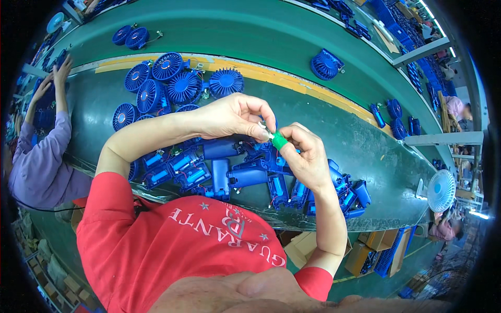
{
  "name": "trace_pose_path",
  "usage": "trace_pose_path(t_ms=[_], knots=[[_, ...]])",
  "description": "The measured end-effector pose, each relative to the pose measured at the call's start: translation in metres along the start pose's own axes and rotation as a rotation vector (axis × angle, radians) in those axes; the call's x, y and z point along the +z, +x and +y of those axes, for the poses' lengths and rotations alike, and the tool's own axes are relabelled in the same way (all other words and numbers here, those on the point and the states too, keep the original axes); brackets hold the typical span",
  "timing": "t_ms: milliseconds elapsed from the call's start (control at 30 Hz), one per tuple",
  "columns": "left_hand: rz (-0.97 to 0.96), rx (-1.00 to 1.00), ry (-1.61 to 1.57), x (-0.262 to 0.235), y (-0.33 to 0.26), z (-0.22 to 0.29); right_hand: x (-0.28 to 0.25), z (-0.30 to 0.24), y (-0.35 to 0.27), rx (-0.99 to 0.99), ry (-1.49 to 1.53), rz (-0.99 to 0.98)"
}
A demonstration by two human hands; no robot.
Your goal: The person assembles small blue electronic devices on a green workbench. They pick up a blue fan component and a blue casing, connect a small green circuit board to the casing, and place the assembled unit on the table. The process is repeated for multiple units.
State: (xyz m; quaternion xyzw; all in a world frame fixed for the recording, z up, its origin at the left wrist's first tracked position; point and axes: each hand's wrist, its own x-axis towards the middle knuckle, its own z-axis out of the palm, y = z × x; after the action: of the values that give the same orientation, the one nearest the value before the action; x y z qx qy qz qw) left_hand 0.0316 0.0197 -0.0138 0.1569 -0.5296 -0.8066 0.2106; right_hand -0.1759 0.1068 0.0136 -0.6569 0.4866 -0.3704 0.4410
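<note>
My left hand (235, 117) and my right hand (305, 156) meet above the green table (365, 151). The thumb and forefinger of my left hand pinch a small white part (266, 130). My right hand's fingertips close on the same part, and one of them wears a green cover (279, 141). Right below both hands lies a row of blue handle housings (245, 177), several of them open with batteries and thin wires showing.
Several round blue fan grilles (172, 83) are heaped at the back left beside a yellow strip (292, 81). One more grille (326, 63) lies on the far belt. A person in a lilac sleeve (39, 156) works at the left. A white desk fan (441, 190) stands at the right, and cardboard boxes (302, 248) sit below the table.
</note>
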Motion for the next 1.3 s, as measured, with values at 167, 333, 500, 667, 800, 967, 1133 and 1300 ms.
trace_pose_path(t_ms=[167, 333, 500, 667, 800, 967, 1133, 1300], knots=[[-0.002, -0.053, -0.044, 0.004, 0.002, 0.005, -0.005, -0.003, 0.001, -0.005, 0.033, -0.065], [-0.011, -0.054, -0.008, -0.007, 0.002, 0.0, -0.003, -0.004, 0.008, -0.059, -0.062, -0.084], [-0.071, -0.149, 0.039, -0.009, 0.004, 0.006, -0.001, -0.007, 0.008, -0.053, -0.093, -0.111], [0.14, 0.12, 0.292, -0.033, 0.047, 0.012, -0.019, 0.033, 0.035, 0.11, 0.057, 0.255], [0.332, 0.394, 0.593, -0.085, 0.08, 0.04, -0.037, 0.054, 0.046, -0.059, -0.089, 0.472], [0.495, 0.595, 1.43, -0.152, 0.089, 0.049, -0.015, 0.05, 0.013, 0.038, -0.271, 0.04], [0.577, 0.096, 1.571, -0.197, 0.043, 0.037, 0.021, 0.054, 0.017, -0.25, -0.479, -0.085], [0.542, -0.117, 1.363, -0.197, 0.002, 0.045, 0.048, 0.058, 0.032, -0.252, -0.494, -0.237]])
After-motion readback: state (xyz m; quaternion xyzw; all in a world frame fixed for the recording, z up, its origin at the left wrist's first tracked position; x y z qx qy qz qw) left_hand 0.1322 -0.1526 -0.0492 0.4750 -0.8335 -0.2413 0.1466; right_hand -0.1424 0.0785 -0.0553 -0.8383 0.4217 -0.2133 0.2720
